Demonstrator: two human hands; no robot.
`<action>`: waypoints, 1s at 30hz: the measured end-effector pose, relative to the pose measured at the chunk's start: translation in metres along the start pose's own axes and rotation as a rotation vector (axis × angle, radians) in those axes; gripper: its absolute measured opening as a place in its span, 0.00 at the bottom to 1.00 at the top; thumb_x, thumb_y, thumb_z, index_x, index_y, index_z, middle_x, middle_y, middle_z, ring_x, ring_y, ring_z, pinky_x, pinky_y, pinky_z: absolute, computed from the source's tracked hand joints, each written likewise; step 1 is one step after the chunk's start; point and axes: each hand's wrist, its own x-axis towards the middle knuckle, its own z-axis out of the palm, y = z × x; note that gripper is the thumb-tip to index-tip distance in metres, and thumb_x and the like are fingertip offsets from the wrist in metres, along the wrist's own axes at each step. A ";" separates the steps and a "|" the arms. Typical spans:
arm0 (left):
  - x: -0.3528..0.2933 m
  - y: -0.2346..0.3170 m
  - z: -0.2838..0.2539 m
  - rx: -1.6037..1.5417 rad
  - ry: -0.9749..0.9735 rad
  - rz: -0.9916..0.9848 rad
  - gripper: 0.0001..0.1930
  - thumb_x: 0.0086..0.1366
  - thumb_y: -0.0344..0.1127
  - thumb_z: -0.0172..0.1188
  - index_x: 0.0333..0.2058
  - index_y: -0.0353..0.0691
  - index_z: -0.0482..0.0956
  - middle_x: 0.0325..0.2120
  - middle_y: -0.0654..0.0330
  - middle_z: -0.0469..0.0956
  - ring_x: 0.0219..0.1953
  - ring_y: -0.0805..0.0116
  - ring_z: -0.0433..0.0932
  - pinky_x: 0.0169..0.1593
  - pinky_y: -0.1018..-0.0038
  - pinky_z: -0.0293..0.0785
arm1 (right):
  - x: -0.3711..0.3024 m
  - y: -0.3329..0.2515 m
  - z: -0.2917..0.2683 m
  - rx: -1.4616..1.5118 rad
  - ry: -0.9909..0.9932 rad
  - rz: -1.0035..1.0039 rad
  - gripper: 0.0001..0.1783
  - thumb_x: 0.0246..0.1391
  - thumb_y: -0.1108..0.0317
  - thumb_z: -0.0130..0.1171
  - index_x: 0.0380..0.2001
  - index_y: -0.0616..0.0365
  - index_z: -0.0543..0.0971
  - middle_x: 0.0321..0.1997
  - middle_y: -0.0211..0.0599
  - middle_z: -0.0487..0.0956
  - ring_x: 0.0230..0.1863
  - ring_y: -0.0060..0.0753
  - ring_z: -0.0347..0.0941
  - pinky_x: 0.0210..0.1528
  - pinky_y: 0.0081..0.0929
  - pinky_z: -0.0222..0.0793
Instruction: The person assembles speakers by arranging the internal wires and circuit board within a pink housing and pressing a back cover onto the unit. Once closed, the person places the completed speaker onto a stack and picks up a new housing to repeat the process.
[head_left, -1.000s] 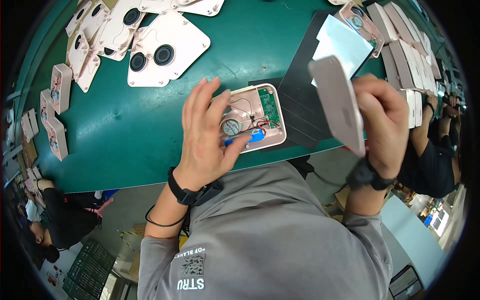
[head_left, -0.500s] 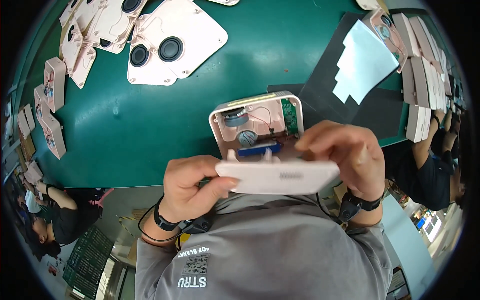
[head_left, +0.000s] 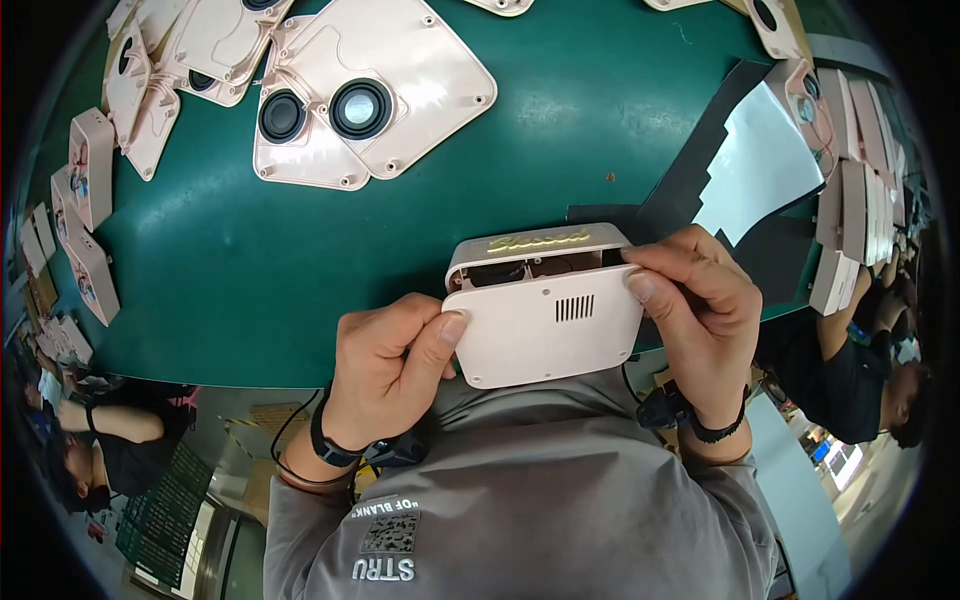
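A pale pink speaker back cover (head_left: 530, 330) with a slotted vent and screw holes leans over the open side of a matching speaker housing (head_left: 600, 237). Its top edge stands away from the housing, leaving a dark gap where some wiring shows; most of the inside is hidden. Pinched between the thumb and fingers of my left hand (head_left: 395, 355) is the cover's upper left corner. My right hand (head_left: 705, 310) grips the upper right corner, its fingertips close to the housing's rim. Yellow raised lettering runs along the housing's upper side.
Pink panels with round black speaker drivers (head_left: 360, 108) lie at the far left. Open housings (head_left: 90, 170) stand at the left edge. To the right are black sheets (head_left: 700, 150), white sheets (head_left: 765, 160) and stacked pink housings (head_left: 850, 200). Other people sit on both sides.
The cover has tipped from nearly edge-on to upright against the housing, hiding the battery and circuit board inside. My right hand, loose before, has closed on the cover's right corner.
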 end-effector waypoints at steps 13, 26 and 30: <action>0.005 -0.005 0.009 -0.016 0.077 0.001 0.15 0.78 0.33 0.61 0.31 0.31 0.81 0.20 0.60 0.80 0.21 0.73 0.80 0.26 0.77 0.73 | 0.009 0.009 0.005 -0.019 0.040 -0.018 0.12 0.55 0.77 0.75 0.43 0.64 0.90 0.33 0.33 0.80 0.34 0.23 0.75 0.38 0.21 0.69; 0.032 0.002 0.016 0.725 0.372 0.547 0.17 0.68 0.40 0.69 0.50 0.40 0.80 0.51 0.46 0.82 0.51 0.46 0.82 0.54 0.54 0.77 | 0.012 0.017 0.015 -0.138 0.050 0.078 0.10 0.61 0.77 0.68 0.45 0.67 0.82 0.35 0.27 0.78 0.36 0.16 0.72 0.39 0.17 0.69; 0.030 0.019 0.040 0.976 -0.218 0.574 0.33 0.66 0.55 0.66 0.65 0.44 0.74 0.72 0.44 0.65 0.73 0.40 0.64 0.71 0.38 0.56 | 0.010 0.017 0.018 -0.157 0.056 0.032 0.10 0.63 0.75 0.67 0.46 0.66 0.81 0.32 0.32 0.80 0.34 0.20 0.76 0.38 0.22 0.72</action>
